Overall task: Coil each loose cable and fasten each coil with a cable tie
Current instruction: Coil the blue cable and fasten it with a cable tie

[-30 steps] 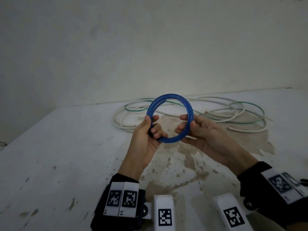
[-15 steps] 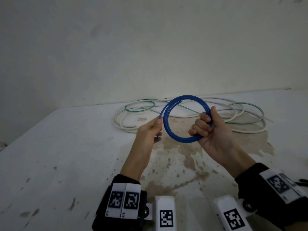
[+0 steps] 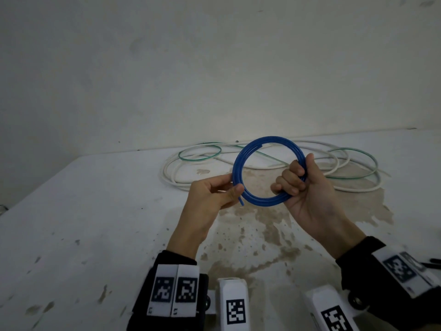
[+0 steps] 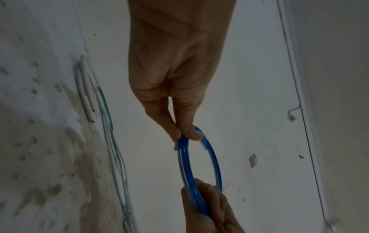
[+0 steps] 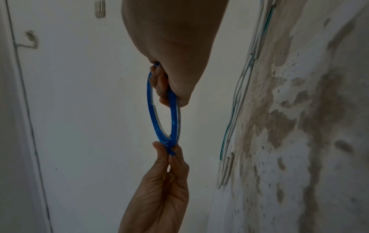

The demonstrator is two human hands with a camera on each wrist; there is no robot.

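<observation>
Landmark: the blue cable coil (image 3: pixel 269 170), held up in the air above the stained tabletop (image 3: pixel 95 211), ring face turned toward the person, no tie on it that shows.

Nearest, at the coil's lower left rim: left hand (image 3: pixel 212 194). Thumb and forefinger pinch the strands together there; the wrist views show the same two-finger pinch (image 4: pixel 179 126). The cable's cut end (image 3: pixel 241 202) pokes out just below the thumb, pointing down and toward the person.

At the coil's right rim, opposite: right hand (image 3: pixel 307 189), fingers curled through the ring and wrapped round the bundled strands, thumb laid up along the outside. A full fist grip, firmer than the left's pinch.

So the coil spans between the two hands, left rim to right rim, roughly level. Judgement: the loose end sits at the left hand, so tucking or tying falls to that side while the right keeps the loops from springing apart. Risk: easing the pinch lets the end flick out.

Beyond the coil, lying on the tabletop: white cable (image 3: pixel 238 163) in loose wide loops, and a thin green cable (image 3: pixel 200 152) threaded among them, both uncoiled. Wall behind them.

No cable tie identifiable in any view.
</observation>
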